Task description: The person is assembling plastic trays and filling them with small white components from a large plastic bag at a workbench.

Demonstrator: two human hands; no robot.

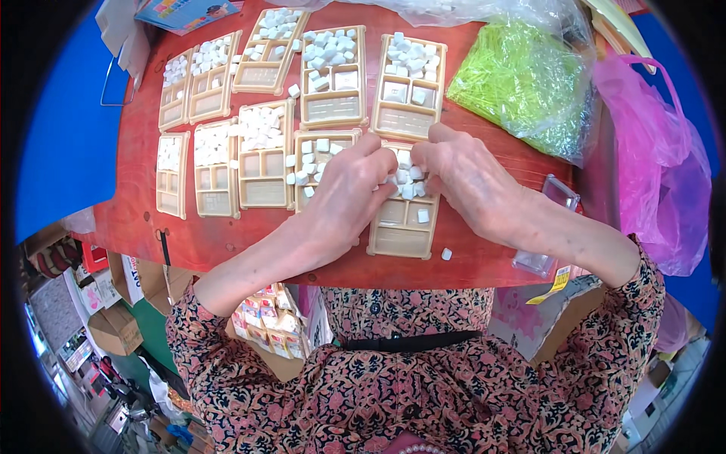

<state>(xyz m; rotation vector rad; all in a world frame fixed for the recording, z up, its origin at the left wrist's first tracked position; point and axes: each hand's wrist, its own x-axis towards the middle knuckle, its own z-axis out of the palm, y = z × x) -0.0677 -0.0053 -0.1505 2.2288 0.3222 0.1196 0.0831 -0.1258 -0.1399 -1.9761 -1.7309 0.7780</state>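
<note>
Both hands are bent over the upper part of a beige compartment tray [401, 242] at the table's near edge. Small white cubes [408, 184] fill its big upper compartment, and one lies in a smaller compartment below. My left hand [344, 185] has its fingers curled together at the cubes' left side and partly covers the neighbouring tray [330, 137]. My right hand [476, 181] is closed the same way at the right side. Fingertips of both hands nearly meet at the tray's upper end; what they pinch is hidden.
Several similar trays [265, 181] with white cubes stand in two rows on the red table [136, 170]. One loose cube [446, 254] lies near the front edge. A clear bag of bright green strips [514, 83], a pink plastic bag [650, 166] and a clear plastic box [535, 262] are at right.
</note>
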